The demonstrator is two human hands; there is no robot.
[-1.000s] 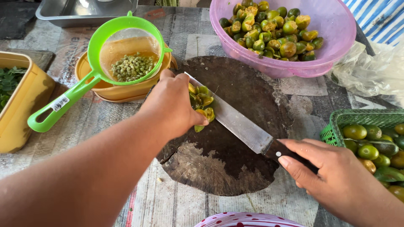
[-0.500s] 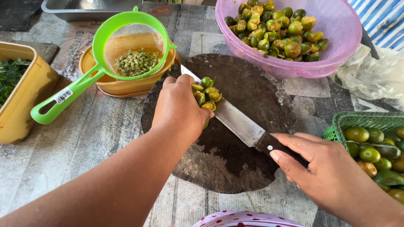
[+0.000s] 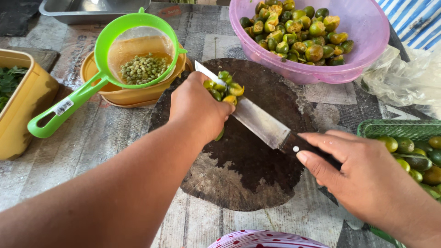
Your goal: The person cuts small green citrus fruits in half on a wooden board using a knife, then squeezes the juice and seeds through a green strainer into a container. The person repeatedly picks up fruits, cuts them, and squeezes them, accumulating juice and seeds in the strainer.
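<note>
Squeezed calamansi halves [image 3: 225, 89] lie heaped on the flat of a knife blade [image 3: 255, 120] over the round, dark wooden chopping board [image 3: 239, 179], with the left hand [image 3: 197, 108] cupped against the pile, fingers curled together on it. Gripping the black knife handle [image 3: 298, 150], the right hand [image 3: 363, 177] is clamped shut, just beside a green basket [image 3: 390, 128] of whole fruit.

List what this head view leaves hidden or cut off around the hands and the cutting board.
- Fingertips of the left hand: curled under, hidden by the hand's back.
- Knife handle: covered by the right hand.
- Squeezed fruit halves: partly behind the left hand, count unclear.
- Green basket: cut off by the right edge.
- Yellow tub: cut off by the left edge.
</note>
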